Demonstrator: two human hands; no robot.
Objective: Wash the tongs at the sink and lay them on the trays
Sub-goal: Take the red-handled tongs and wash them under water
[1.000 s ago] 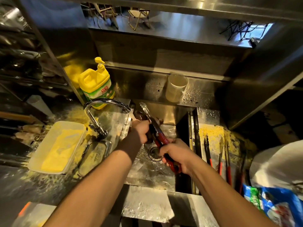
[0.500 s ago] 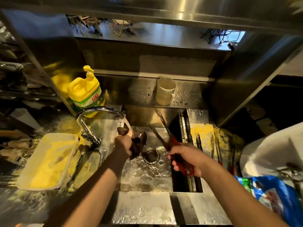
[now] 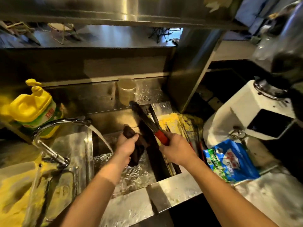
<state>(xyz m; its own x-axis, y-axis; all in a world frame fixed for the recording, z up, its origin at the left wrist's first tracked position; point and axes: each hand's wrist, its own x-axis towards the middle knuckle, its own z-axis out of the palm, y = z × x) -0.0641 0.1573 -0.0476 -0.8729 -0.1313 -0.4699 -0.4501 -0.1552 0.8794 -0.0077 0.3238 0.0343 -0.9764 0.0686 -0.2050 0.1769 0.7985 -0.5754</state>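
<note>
Tongs (image 3: 144, 117): up over the sink's (image 3: 177, 187) right edge, arms apart, tips pointing away.
Right hand (image 3: 176, 149): wrapped round the red handle.
Left hand (image 3: 127, 147): clutching a dark cloth (image 3: 138, 149) above the basin.
Faucet (image 3: 60, 124): water running.
Tray (image 3: 170, 120): right of sink, more tongs lying there.

two hands (image 3: 129, 145) (image 3: 176, 149), one held tongs (image 3: 147, 122), one dark cloth (image 3: 139, 145), one tap (image 3: 54, 128), one yellow soap bottle (image 3: 34, 108), one cup (image 3: 126, 90)

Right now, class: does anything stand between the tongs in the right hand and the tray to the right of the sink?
Nothing visible blocks the way. The right hand grips the tongs by the red handle, tips over the sink edge. The tray lies just beyond, already holding other tongs. The left hand holds a dark cloth apart.
</note>
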